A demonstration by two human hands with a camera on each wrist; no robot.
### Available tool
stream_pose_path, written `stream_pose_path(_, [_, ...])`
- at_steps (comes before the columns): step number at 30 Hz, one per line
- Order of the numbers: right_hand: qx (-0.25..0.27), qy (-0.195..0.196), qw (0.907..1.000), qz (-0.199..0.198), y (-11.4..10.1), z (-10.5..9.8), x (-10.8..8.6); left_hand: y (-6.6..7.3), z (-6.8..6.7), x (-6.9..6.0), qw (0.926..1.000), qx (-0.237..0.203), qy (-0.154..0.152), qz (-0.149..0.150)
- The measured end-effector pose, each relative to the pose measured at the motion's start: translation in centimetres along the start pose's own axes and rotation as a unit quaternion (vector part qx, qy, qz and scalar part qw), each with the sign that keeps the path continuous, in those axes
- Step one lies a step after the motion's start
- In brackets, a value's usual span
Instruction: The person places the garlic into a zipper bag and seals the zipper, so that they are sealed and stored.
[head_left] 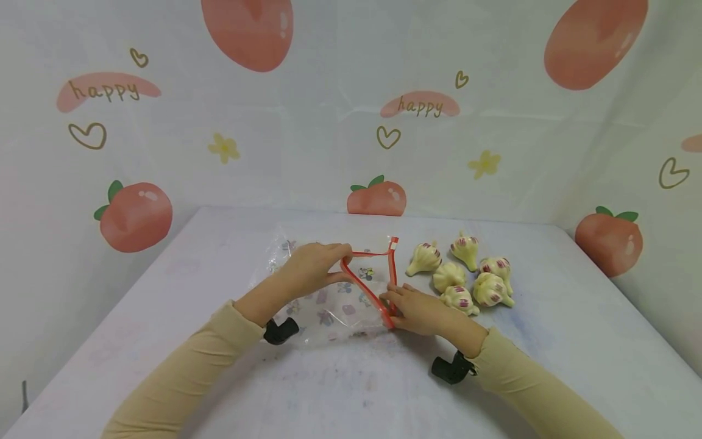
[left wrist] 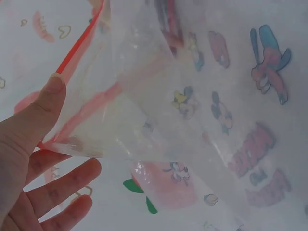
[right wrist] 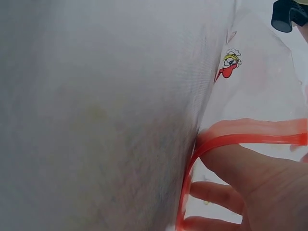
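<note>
A clear plastic bag (head_left: 329, 305) with cartoon prints and a red zip edge (head_left: 366, 289) lies on the table, its mouth spread apart toward the right. My left hand (head_left: 315, 267) pinches the red rim at the upper left of the mouth; in the left wrist view the thumb of the left hand (left wrist: 33, 154) presses on that rim (left wrist: 77, 50), the other fingers spread below. At the mouth's lower right corner is my right hand (head_left: 419, 310). In the right wrist view the thumb of the right hand (right wrist: 255, 178) is under the red strip (right wrist: 250, 138), fingers extended beside it.
Several garlic bulbs (head_left: 450, 277) lie in a group on the table (head_left: 340, 390), just beyond and right of my right hand. Behind the table hangs a white cloth (head_left: 318, 146) printed with fruit, hearts and flowers.
</note>
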State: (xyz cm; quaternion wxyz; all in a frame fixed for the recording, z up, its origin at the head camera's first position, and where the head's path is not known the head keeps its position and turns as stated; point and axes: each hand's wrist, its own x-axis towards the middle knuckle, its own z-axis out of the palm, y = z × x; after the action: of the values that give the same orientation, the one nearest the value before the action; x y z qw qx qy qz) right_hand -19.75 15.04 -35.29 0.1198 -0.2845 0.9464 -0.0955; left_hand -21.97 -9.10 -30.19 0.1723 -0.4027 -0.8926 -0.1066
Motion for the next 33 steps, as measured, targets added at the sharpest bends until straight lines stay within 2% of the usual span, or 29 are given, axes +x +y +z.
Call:
stream_pose_path(9, [-0.047, 0.037, 0.9976, -0.035, 0.3, 0.0, 0.1, 0.1, 0.9, 0.0, 0.9990, -0.043, 0.015, 0.001])
stream_pose_path(17, [-0.056, 0.069, 0.9948, -0.051, 0.5, 0.1, 0.1, 0.1, 1.0, 0.0, 0.9982, -0.057, 0.017, 0.000])
stream_pose_path(22, [-0.059, 0.124, 0.9876, -0.077, 0.6, -0.3, -0.1, 0.3, 1.0, 0.0, 0.9980, -0.060, 0.021, -0.003])
stream_pose_path(26, [-0.044, 0.160, 0.9811, -0.099, 0.8, -0.9, -0.6, 0.3, 1.1, -0.1, 0.9978, -0.063, 0.021, -0.008])
stream_pose_path(29, [-0.017, 0.170, 0.9807, -0.095, 0.9, -1.5, -1.1, 0.3, 1.1, -0.1, 0.9977, -0.064, 0.020, -0.007])
stream_pose_path(33, [-0.009, 0.192, 0.9775, -0.086, 1.4, -2.3, -1.8, 0.3, 1.2, 0.0, 0.9977, -0.064, 0.021, -0.006])
